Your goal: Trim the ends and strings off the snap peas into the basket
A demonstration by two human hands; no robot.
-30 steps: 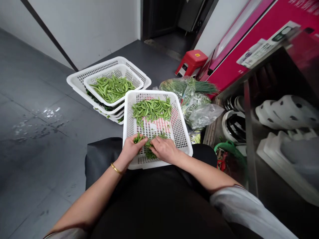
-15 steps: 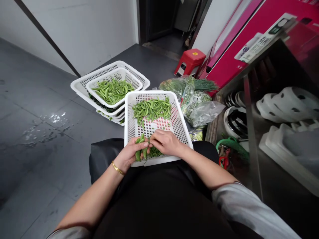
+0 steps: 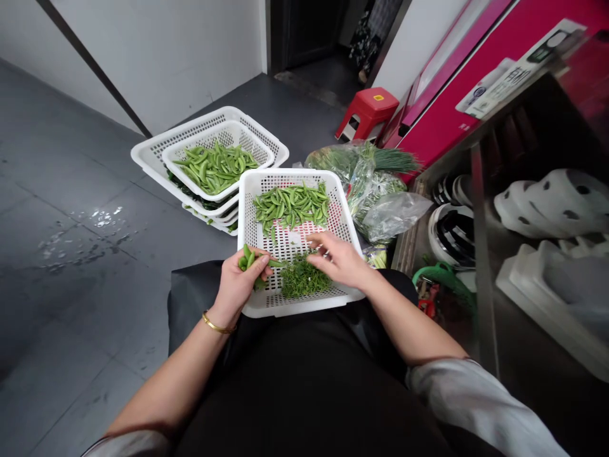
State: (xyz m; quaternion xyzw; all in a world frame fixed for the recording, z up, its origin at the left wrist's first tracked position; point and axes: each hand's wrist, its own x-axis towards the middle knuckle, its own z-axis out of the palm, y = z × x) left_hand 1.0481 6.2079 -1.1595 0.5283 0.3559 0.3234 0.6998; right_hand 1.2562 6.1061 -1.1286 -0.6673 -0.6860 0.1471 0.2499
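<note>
On my lap rests a white perforated basket (image 3: 349,254). Its far half holds a heap of green pea pods (image 3: 292,204), and its near half a pile of thin green trimmings (image 3: 304,279). My left hand (image 3: 239,278), with a gold bangle at the wrist, is closed around several pea pods (image 3: 247,258) at the basket's left side; one pod points right from the fingertips. Over the trimmings, my right hand (image 3: 335,257) is held with thumb and fingers apart, and I see nothing between them.
Stacked white baskets (image 3: 143,152) with more pea pods stand at the left. Plastic-bagged greens (image 3: 371,184) lie beyond the basket, near a red stool (image 3: 368,111). A metal shelf with white containers (image 3: 547,203) is on the right. Water wets the floor (image 3: 104,219). A person's legs (image 3: 368,38) show in the doorway.
My hands were together at the pods and have parted. The right hand has opened and moved right, uncovering the trimmings; the left has shifted slightly left and up with its pods.
</note>
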